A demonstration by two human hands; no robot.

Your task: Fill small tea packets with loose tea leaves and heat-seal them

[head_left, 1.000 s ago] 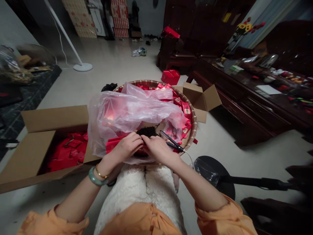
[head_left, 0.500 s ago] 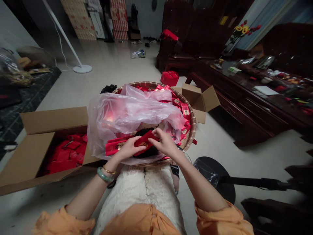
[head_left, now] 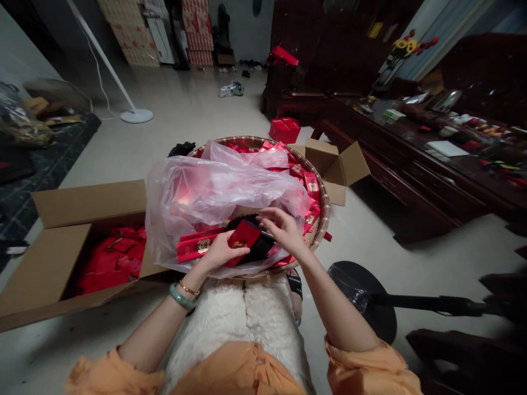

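My left hand (head_left: 224, 252) is shut on a red paper packet (head_left: 242, 240) with gold print, held upright over a heap of dark loose tea (head_left: 260, 249). My right hand (head_left: 282, 227) is above the packet's top edge, its fingers curled over a slim black corded clamp tool (head_left: 268, 234). Beneath my left hand lie flat red packets (head_left: 196, 247). A crumpled clear plastic bag (head_left: 214, 189) fills the far part of a round woven bamboo tray (head_left: 323, 211), partly hiding more red packets.
To the left stands an open cardboard box (head_left: 53, 263) holding red packets. A small cardboard box (head_left: 333, 167) sits behind the tray. A dark wooden cabinet (head_left: 411, 164) runs along the right, and a black round stand base (head_left: 362, 296) lies on the floor at lower right.
My right hand has moved up and away from the packet, and the black tool now lies at its top edge. The packet stands more upright in my left hand.
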